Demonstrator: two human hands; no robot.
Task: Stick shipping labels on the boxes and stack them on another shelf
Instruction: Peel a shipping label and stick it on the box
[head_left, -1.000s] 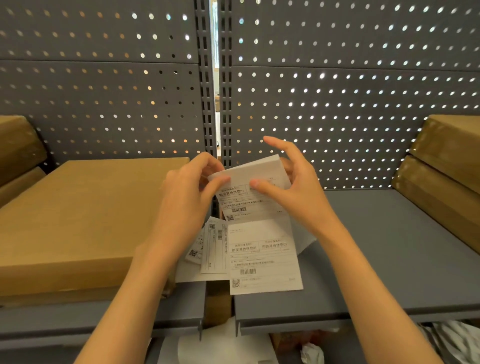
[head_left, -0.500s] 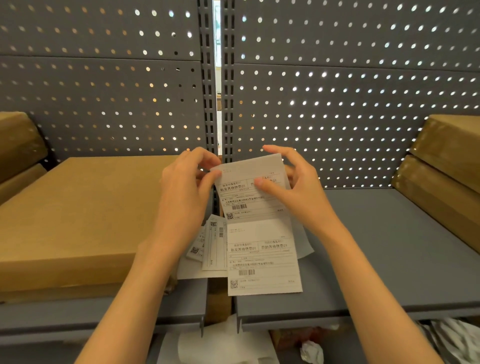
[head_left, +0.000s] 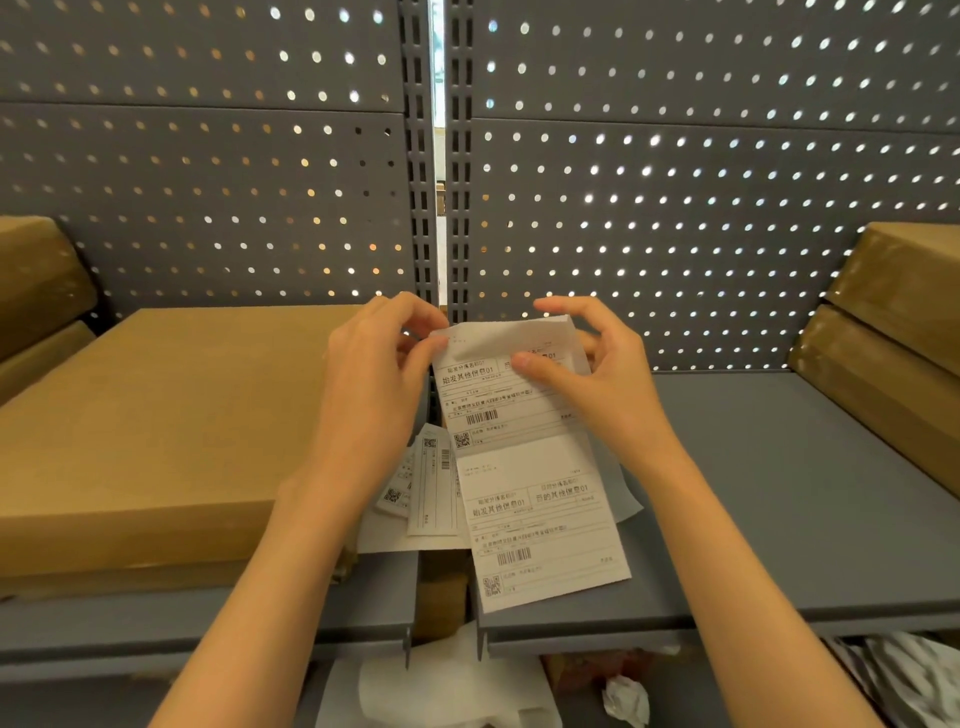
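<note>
Fingers (head_left: 431, 347) of left hand (head_left: 371, 384) pinch top left corner of label strip (head_left: 524, 452); right hand (head_left: 602, 374) pinches its top right, thumb on face; strip hangs over gap between grey shelves (head_left: 779, 493); loose labels (head_left: 426, 488) beneath; flat box (head_left: 156, 415) on left shelf; stacked boxes (head_left: 893, 332) far right

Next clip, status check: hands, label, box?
Left hand and right hand both pinch the white printed label strip at its top. Flat brown cardboard box unlabelled on left shelf. Nothing blocking.
</note>
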